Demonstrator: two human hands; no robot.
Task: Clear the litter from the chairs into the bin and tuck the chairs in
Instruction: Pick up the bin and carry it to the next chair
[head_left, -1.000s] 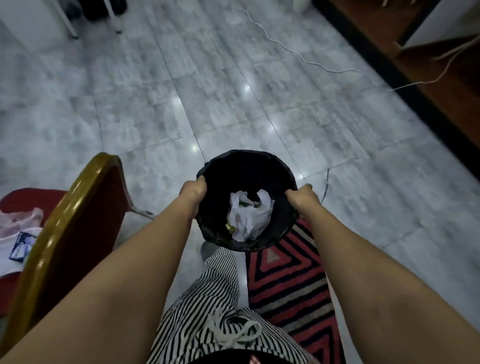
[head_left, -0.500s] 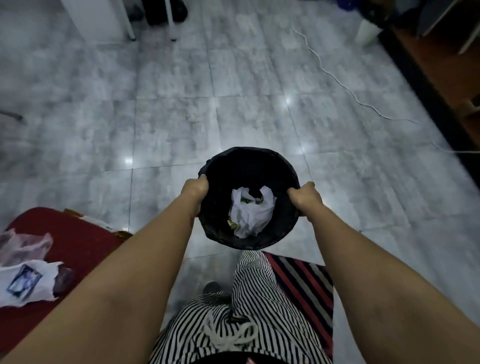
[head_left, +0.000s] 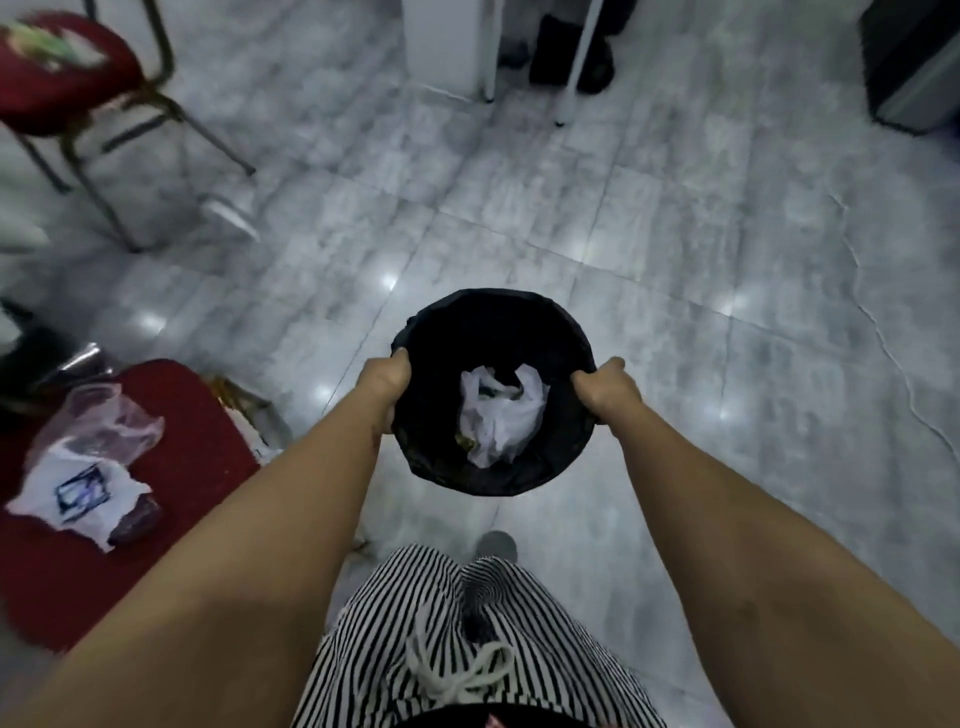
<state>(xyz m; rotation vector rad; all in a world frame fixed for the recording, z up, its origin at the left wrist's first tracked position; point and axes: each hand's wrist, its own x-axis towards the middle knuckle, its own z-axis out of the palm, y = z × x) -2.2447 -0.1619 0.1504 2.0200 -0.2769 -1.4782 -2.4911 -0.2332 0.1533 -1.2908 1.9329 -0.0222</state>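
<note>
Down to the left of my grip I see a red chair seat (head_left: 171, 467) — on it a clear pink-tinged plastic bag (head_left: 98, 421) and a torn white wrapper (head_left: 78, 493) with a blue print, touching each other, with a dark scrap just beside the wrapper. Farther off, up and to the left, a second red chair (head_left: 62, 78) carries some blurred litter I cannot make out. Ahead of the grip stand white table legs (head_left: 571, 62) and dark shapes on the grey tiled floor (head_left: 675, 234). Between my hands I hold the black bin (head_left: 493, 332) above the floor: my left hand (head_left: 387, 376) clenches the left rim, my right hand (head_left: 605, 389) the right rim, fingers curled over the liner. Inside lies a crumpled white bag (head_left: 498, 415). Below the grip — striped shorts (head_left: 467, 649).
</note>
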